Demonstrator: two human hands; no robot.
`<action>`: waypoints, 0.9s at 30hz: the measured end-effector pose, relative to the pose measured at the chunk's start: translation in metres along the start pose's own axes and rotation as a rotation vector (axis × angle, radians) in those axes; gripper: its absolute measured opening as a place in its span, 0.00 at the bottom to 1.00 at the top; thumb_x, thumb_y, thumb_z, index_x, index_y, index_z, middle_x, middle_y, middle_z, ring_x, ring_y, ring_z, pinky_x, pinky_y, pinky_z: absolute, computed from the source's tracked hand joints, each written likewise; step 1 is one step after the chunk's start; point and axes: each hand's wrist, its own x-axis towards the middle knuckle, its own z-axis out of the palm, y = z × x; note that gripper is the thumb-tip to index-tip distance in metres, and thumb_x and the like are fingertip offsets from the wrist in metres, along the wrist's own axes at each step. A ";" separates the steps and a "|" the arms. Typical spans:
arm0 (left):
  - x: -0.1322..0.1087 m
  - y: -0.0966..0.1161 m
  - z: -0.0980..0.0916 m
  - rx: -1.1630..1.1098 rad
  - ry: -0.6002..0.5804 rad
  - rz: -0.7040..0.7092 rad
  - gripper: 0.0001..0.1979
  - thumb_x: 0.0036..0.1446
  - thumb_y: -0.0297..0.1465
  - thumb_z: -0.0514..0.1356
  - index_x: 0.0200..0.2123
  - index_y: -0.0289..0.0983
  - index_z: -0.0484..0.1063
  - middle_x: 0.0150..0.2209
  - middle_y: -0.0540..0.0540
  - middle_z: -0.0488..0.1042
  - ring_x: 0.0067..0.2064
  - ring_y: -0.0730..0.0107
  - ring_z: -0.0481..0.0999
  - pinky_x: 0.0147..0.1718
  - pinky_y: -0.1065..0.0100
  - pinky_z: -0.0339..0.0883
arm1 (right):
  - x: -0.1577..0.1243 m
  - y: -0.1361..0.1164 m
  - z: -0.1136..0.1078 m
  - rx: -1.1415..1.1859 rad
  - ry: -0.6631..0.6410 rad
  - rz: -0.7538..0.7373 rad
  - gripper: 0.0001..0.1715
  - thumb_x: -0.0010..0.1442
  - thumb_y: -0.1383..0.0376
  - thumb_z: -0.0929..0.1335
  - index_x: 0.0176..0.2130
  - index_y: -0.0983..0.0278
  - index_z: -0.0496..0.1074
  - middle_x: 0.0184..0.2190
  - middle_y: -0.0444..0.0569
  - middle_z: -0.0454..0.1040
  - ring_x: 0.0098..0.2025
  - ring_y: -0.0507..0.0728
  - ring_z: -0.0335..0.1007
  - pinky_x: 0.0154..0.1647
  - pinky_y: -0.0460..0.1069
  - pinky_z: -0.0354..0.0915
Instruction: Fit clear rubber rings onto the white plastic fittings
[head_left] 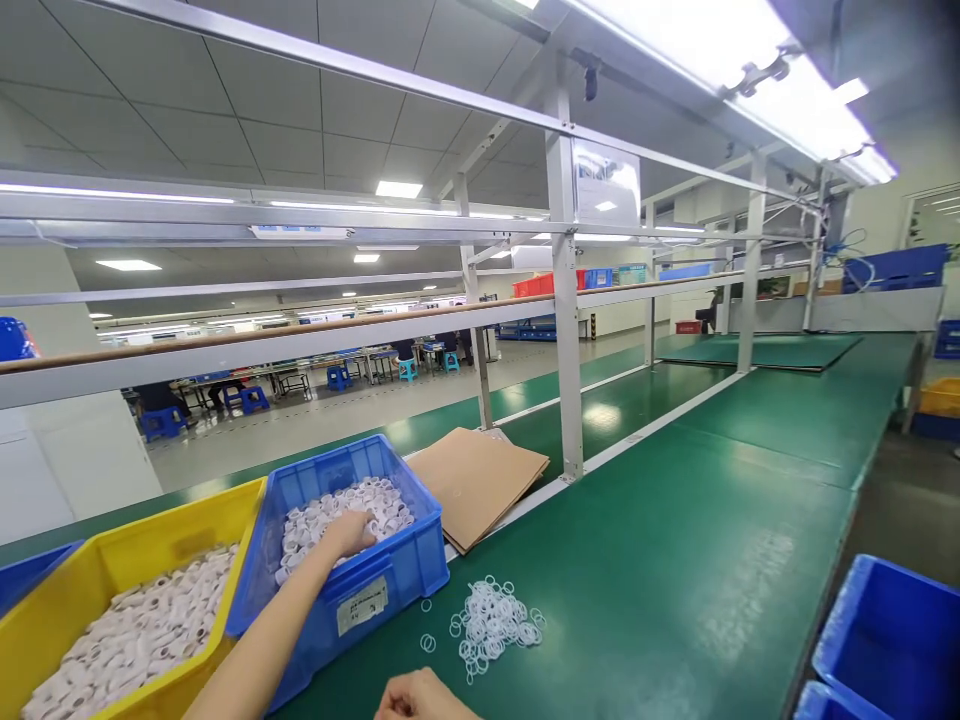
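My left hand (351, 533) reaches into a blue bin (405, 550) filled with short white tubular plastic pieces (386, 510). Its fingers curl down among those pieces, and their tips are hidden. Low in the view, my right hand (421, 696) is closed above the green table (630, 560), partly cut off by the frame; whatever it pinches cannot be made out. Just beyond it lies a loose pile of thin white rings (495, 622), with a few single rings (427, 642) beside the blue bin.
Left of the blue bin stands a yellow bin (247, 520) of white pieces. Cardboard sheets (480, 480) lie behind the bins near a white frame post (566, 300). Blue crates (892, 640) stand below the table's right edge. Long rails cross the view ahead.
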 end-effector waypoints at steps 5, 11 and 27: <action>-0.033 0.004 -0.015 -0.039 0.102 -0.082 0.19 0.66 0.34 0.63 0.57 0.34 0.70 0.52 0.40 0.74 0.55 0.54 0.73 0.58 0.47 0.67 | -0.018 0.000 0.009 -0.041 0.132 -0.014 0.06 0.57 0.68 0.71 0.30 0.60 0.80 0.18 0.36 0.62 0.23 0.49 0.58 0.25 0.45 0.51; -0.070 0.006 -0.055 -0.275 0.328 -0.139 0.17 0.65 0.30 0.61 0.55 0.34 0.71 0.47 0.40 0.75 0.52 0.54 0.74 0.57 0.50 0.65 | -0.077 -0.005 -0.018 0.005 0.257 -0.093 0.06 0.55 0.69 0.71 0.28 0.62 0.79 0.17 0.36 0.62 0.21 0.48 0.55 0.24 0.45 0.48; -0.312 0.111 0.052 -1.871 0.095 0.096 0.35 0.45 0.52 0.73 0.50 0.42 0.66 0.22 0.59 0.49 0.21 0.81 0.39 0.17 0.76 0.32 | -0.103 -0.099 0.002 0.539 0.282 -0.184 0.34 0.62 0.37 0.67 0.49 0.62 0.70 0.32 0.43 0.69 0.27 0.50 0.63 0.24 0.45 0.61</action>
